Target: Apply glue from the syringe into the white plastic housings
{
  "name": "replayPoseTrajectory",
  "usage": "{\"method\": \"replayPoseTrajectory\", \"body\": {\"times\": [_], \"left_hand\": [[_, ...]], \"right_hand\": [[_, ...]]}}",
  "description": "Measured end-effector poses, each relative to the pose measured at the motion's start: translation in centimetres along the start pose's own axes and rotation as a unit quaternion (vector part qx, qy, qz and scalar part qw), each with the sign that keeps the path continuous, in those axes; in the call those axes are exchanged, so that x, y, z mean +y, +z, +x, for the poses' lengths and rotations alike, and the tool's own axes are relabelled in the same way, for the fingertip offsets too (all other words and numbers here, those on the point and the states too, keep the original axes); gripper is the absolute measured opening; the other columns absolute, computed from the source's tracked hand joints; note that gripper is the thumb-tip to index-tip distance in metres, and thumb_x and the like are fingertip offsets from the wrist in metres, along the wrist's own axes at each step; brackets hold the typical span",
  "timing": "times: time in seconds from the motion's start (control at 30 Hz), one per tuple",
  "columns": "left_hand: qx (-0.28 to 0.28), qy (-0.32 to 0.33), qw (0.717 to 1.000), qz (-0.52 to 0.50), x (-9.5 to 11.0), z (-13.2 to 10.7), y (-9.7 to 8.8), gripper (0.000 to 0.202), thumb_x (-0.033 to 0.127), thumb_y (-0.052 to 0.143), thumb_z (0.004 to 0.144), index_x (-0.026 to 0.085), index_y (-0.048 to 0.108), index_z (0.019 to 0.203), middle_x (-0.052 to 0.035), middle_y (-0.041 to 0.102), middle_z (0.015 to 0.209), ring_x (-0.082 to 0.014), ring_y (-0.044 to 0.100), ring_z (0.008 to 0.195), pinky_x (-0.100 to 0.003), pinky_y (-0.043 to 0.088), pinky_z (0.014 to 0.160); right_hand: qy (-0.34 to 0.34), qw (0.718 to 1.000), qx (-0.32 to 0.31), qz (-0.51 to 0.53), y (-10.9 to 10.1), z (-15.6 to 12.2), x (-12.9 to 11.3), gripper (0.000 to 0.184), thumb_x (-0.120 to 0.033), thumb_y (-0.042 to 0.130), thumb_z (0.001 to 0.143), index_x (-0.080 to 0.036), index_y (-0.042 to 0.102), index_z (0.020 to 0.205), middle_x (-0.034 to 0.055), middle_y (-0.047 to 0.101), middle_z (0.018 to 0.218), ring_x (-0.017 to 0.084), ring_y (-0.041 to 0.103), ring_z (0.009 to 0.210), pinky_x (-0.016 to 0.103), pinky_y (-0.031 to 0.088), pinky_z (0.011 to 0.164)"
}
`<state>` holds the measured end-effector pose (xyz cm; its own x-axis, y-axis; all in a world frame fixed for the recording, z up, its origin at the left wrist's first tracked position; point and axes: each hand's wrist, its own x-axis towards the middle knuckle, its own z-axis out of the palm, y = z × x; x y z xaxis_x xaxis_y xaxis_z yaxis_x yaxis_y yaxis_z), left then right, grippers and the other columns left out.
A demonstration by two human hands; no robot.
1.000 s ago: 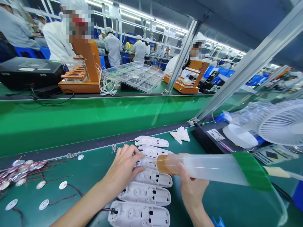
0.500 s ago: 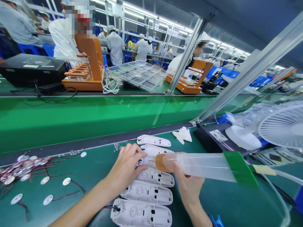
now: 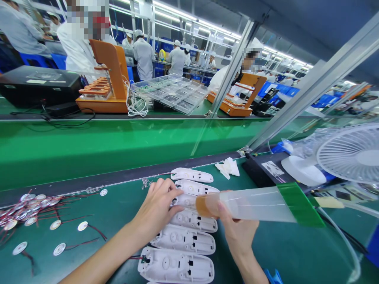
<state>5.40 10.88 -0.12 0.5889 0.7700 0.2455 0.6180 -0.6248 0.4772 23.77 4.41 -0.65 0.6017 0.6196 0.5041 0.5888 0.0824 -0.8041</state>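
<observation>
White plastic housings lie in a column on the bench, inner sides up, with small round recesses and black slots. My left hand grips the left end of one white plastic housing in the middle of the column, thumb and fingers around its edge. Over that housing's right part, my right hand is closed round a translucent tube-shaped tool with a brown band at its left end and a green band at the right. The tool's tip and the spot beneath it are hidden.
Round discs with red and black wires are spread at the left. A crumpled white tissue lies behind the column. At the right stand a white fan and a black box. A metal post slants across the right side.
The tool in my right hand has tilted slightly, its green end a little higher and further left. My left hand has stayed on the housing. The whole view has shifted slightly.
</observation>
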Motion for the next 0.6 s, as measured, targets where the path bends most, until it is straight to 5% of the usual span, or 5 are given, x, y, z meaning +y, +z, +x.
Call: {"method": "replayPoseTrajectory", "body": {"times": [0.6], "left_hand": [[-0.018,0.003,1.0,-0.002,-0.4,0.2,0.0,0.032,0.016,0.069,0.074,0.021,0.06,0.104,-0.0017,0.051,0.092,-0.0199,0.044,0.086,-0.035,0.035,0.076]], "right_hand": [[-0.057,0.998,0.007,0.0,0.7,0.0,1.5,0.032,-0.049,0.06,0.074,-0.02,0.062,0.086,0.006,0.063,0.083,0.023,0.057,0.076,0.04,0.047,0.075]]}}
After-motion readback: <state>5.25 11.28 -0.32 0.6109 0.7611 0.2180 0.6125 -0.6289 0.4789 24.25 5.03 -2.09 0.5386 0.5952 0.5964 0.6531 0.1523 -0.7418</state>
